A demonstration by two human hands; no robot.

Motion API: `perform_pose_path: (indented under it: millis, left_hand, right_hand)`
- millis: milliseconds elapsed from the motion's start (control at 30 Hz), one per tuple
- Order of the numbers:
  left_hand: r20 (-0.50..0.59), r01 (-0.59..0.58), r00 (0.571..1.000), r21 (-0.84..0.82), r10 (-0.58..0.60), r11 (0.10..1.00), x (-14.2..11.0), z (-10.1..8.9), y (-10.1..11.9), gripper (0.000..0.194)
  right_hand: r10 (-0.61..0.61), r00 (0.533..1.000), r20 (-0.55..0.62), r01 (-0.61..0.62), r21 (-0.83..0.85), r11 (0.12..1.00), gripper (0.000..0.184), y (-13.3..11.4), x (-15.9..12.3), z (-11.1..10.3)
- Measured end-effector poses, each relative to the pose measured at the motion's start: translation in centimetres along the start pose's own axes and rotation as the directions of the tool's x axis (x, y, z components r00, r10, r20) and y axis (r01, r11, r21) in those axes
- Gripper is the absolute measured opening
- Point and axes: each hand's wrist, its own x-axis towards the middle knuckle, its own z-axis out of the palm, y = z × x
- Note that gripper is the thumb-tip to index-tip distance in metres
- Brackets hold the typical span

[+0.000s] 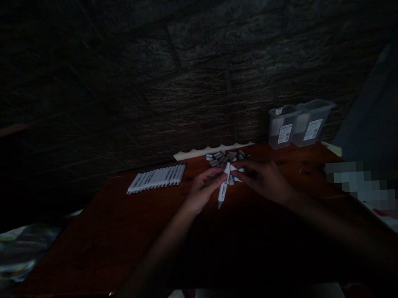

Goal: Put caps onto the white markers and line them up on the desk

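Dimly lit near edge: the wooden counter [123, 234] is reddish brown and bare along its front, with a pale surface [265, 295] showing below it.
Left hand: the left hand [206, 189] is over the middle of the counter, thumb and fingers closed on the upper part of a white marker.
Right hand: the right hand [263, 176] comes in from the other side, thumb and fingers bent nearly together beside the marker's far end; whether they grip it or something just behind it, I cannot tell.
Marker: the white marker [223, 190] is held between the hands, slanting, its grey end toward the near edge; dark lettering runs along the barrel, too small to read.
Left side: crumpled, shiny wrapping [19, 250] is beyond the counter's left edge.
Row: many white markers [158, 176] with dark ends lie side by side toward the far left corner, well apart from the hands.
Pile: small pieces [224, 156], mostly grey, lie heaped just beyond the hands, near the far edge; the hands partly hide them.
Strip: a pale strip [215, 150] with a wavy top runs along the far edge, behind the pile.
Far right corner: two clear containers [281, 137] with white labels stand side by side.
Wall: dark, rough blocks [194, 68] rise behind everything.
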Motion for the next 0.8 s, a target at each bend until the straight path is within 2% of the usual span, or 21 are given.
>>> perform_pose_path:
  millis: [300,800]
  left_hand:
    - [-0.033,0.027,0.999,-0.003,-0.027,1.0,-0.06,-0.1,0.13,0.024]
    - [-0.039,0.025,0.999,-0.004,-0.025,1.0,-0.07,-0.09,0.24,0.024]
  right_hand:
    - [0.005,0.999,-0.04,-0.004,0.011,1.0,0.022,-0.2,0.04,-0.21]
    - [0.008,0.999,-0.038,-0.007,0.03,1.0,0.024,-0.52,0.08,-0.33]
